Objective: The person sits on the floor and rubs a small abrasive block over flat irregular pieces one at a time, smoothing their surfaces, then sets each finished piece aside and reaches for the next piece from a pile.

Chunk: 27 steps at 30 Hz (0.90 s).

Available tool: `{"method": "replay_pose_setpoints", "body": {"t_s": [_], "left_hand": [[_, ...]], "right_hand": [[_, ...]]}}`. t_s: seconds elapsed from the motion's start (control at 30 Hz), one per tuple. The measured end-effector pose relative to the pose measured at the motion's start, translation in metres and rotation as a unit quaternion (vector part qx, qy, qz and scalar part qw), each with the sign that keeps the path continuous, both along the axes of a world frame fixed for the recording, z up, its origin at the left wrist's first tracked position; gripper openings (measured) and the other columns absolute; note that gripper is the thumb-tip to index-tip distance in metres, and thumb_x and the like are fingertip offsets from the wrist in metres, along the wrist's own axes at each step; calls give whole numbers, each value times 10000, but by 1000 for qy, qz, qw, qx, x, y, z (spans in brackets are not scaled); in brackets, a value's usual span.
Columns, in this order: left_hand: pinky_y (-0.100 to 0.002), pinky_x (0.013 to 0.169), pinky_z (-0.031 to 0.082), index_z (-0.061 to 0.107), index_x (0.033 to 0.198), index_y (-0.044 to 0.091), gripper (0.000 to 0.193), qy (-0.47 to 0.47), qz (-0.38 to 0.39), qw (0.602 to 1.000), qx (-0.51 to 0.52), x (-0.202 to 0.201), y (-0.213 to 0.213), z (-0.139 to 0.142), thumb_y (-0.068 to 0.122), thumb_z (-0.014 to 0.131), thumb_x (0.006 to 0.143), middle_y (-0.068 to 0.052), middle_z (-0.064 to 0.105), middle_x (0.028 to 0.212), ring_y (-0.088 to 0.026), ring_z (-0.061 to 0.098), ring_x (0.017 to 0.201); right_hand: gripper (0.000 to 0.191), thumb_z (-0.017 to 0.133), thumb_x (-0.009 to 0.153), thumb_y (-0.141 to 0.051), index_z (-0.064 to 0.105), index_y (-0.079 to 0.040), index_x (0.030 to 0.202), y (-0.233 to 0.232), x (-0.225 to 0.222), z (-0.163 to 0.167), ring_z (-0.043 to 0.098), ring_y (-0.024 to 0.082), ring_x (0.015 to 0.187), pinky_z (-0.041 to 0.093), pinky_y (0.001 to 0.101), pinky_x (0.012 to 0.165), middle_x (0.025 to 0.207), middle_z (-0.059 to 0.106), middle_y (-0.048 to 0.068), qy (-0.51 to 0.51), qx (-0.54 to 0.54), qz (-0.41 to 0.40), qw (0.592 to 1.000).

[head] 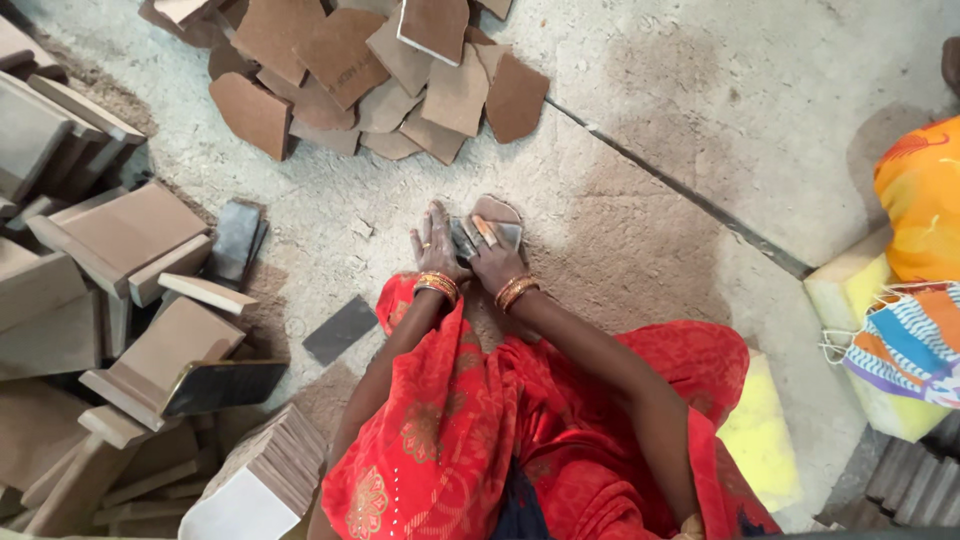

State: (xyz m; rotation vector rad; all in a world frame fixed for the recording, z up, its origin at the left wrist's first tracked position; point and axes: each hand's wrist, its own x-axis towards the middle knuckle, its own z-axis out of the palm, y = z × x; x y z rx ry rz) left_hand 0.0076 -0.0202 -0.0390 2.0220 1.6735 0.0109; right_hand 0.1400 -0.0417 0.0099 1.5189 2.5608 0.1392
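Observation:
My left hand (435, 245) and my right hand (493, 258) rest close together on the dusty floor in front of my red clothing. Between them lies a small brown board piece (497, 210) with a rounded top. My left hand presses flat beside it, fingers apart. My right hand lies on top of the piece and grips a dark grey sanding sheet (463, 238) against it. Both wrists carry orange bangles.
A heap of brown cut boards (380, 75) lies ahead. Stacked wooden parts (120, 300) crowd the left, with a stack of thin boards (270, 470) near my knee. A dark sheet (340, 330) lies on the floor. Another person in orange (920, 200) sits at right on a yellow foam block (870, 300).

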Motion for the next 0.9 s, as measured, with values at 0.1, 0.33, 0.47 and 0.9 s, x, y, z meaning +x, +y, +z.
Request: {"method": "replay_pose_setpoints", "body": {"t_s": [0.1,0.33,0.47,0.9], "left_hand": [[-563,1258,-2,-5,1623,39,1673,16,-17,1000,-11,-2,3,-4,839,822,408,-140,-76,1730,-292,-20,1604],[-592,1211,7,40,1647,49,1584,-21,3,993,115,-2,-2,1,855,803,516,-141,-36,1715,-316,-2,1577],[-567,1210,-9,-32,1615,69,1670,26,-15,995,94,-1,4,3,897,785,416,-152,-59,1717,-299,-14,1575],[-555,1255,-7,17,1627,131,1433,22,-18,999,-31,-1,3,9,761,772,584,-131,-66,1746,-292,-16,1611]], "right_hand": [[440,467,1005,-181,645,-133,1405,9,4,-6,313,310,1557,202,463,1283,1671,376,138,66,25,-46,996],[447,462,990,-246,633,-75,1366,19,-14,12,300,378,1532,197,518,1255,1595,408,184,-4,7,-73,997],[542,483,972,-234,645,-71,1463,-3,-7,12,337,273,1535,185,465,1294,1612,434,137,87,109,-9,990],[515,448,936,-204,721,-69,1351,-13,-6,9,320,280,1524,172,467,1311,1614,392,151,130,152,-17,980]]}}
